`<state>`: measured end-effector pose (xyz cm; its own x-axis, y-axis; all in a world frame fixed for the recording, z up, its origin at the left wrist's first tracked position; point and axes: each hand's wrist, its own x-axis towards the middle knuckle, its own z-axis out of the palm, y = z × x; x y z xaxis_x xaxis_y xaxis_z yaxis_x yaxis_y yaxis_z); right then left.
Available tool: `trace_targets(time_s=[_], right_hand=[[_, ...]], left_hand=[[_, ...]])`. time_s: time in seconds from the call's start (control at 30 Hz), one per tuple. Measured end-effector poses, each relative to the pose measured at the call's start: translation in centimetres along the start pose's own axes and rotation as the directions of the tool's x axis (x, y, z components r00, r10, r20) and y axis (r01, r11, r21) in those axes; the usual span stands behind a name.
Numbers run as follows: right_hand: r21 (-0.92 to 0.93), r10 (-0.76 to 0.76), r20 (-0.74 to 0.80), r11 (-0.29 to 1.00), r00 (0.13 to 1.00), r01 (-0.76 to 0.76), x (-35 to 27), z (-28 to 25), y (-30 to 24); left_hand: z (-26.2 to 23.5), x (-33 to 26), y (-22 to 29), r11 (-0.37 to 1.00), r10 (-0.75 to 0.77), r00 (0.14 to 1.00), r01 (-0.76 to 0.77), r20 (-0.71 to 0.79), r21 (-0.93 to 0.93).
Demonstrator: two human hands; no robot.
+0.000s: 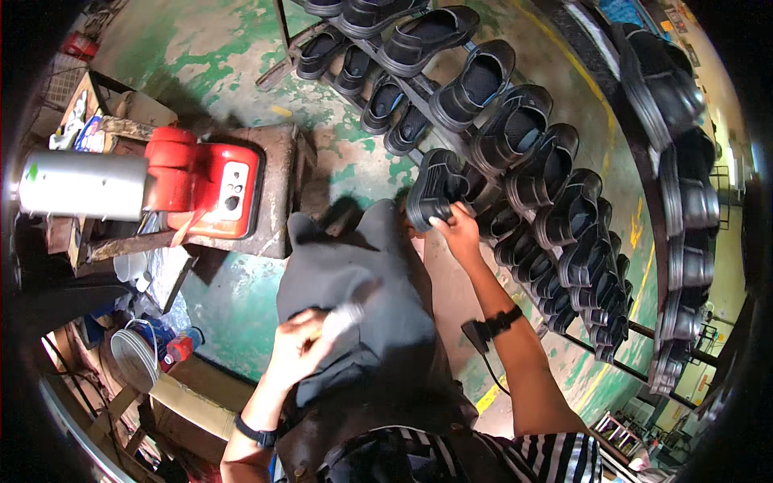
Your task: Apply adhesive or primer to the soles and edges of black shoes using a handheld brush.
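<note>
Sandal [435, 193] gripped at its heel in our right hand [460, 233] beside the rack [515, 161], while our left hand [298, 346] closes round a brush [342, 318] over the lap cloth [362, 274]

A red machine [211, 187] with a silver cylinder [84, 184] sits on a stand; a wire coil [135, 358] lies below (beside a bottle).
</note>
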<state>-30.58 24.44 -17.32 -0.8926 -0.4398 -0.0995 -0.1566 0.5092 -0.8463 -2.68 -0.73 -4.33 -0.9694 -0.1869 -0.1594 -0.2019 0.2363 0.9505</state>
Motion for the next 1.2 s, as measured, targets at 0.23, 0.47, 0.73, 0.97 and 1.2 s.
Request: trace_targets(time_s=[0.23, 0.47, 0.73, 0.97, 1.2], right_hand=[[0.159, -0.068, 0.041, 0.985, 0.997, 0.061, -7.2, -1.3, -14.7], [-0.079, -0.331, 0.002, 0.941, 0.943, 0.331, -10.6, 1.2, -23.7], [-0.001, -0.382, 0.168, 0.922, 0.909, 0.387, -12.3, 5.0, -25.9], [-0.130, -0.477, 0.288, 0.839, 0.830, 0.528, -11.3, 7.2, -28.0], [-0.064, -0.579, 0.335, 0.773, 0.743, 0.631, -10.0, 9.2, -30.7]], left_hand=[[0.2, 0.9, 1.2, 0.805, -0.430, 0.890, 0.302, -0.152, -0.510], [0.4, 1.9, 2.5, 0.233, -0.353, 0.920, 0.261, 0.168, -0.937], [0.9, 0.5, 0.9, 0.035, -0.295, 0.951, 0.106, 0.091, -0.994], [-0.8, 0.2, -0.4, -0.053, -0.279, 0.960, -0.037, -0.020, -0.998], [-3.0, 0.0, -0.8, -0.027, -0.220, 0.954, -0.214, -0.203, -0.976]])
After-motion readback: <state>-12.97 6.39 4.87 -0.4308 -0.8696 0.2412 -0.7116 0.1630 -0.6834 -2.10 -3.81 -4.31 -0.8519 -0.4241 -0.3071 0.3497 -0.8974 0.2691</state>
